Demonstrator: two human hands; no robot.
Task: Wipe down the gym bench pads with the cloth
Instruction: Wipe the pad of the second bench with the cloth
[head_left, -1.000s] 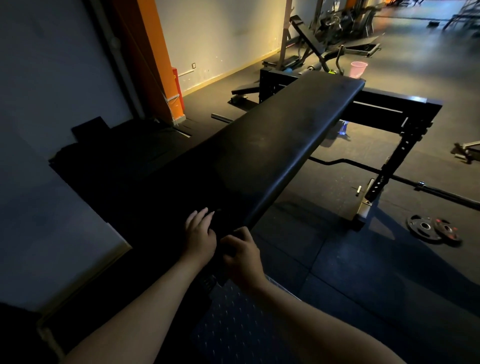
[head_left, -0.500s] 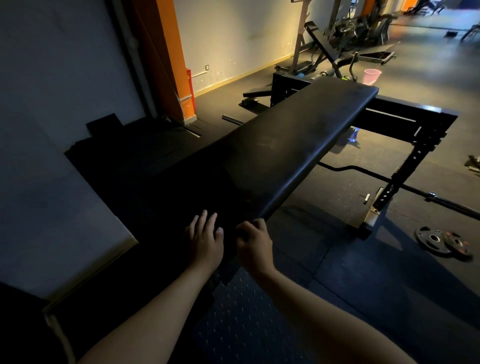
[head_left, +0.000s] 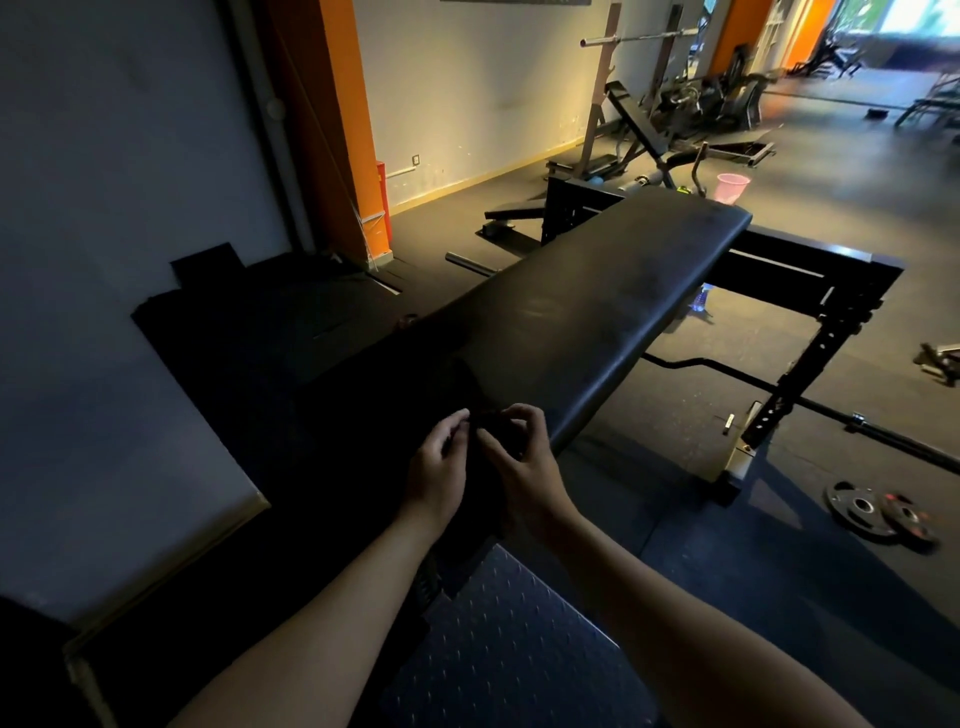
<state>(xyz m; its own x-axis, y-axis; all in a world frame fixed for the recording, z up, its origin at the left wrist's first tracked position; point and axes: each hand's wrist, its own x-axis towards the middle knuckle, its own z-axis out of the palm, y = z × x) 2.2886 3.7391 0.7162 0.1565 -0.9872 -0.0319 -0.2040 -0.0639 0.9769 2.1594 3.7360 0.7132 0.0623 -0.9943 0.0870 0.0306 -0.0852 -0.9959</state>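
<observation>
The floor is spreading dark and rubbery under everything, going paler toward the far right. A white wall is running down the left side, with an orange pillar standing against it. The long black pad is stretching from the lower centre up toward the right, serving as the worktop, its far end catching the light and its near end sinking into shadow. A black rack is standing just beyond the pad on the right, and a bar is lying on the floor under it. Two plates are lying flat on the floor at the right, one overlapping the other. A pink bin is standing well beyond the pad's far end.

Both forearms are reaching in from the bottom edge. The left hand and the right hand are hovering close together over the near end of the pad. Their fingers are curling in narrowly and pinching a small dark cloth between the two hands; the cloth is sitting right at the pad's near end, and I cannot tell whether it is touching the surface, since it is nearly lost in the shadow.
</observation>
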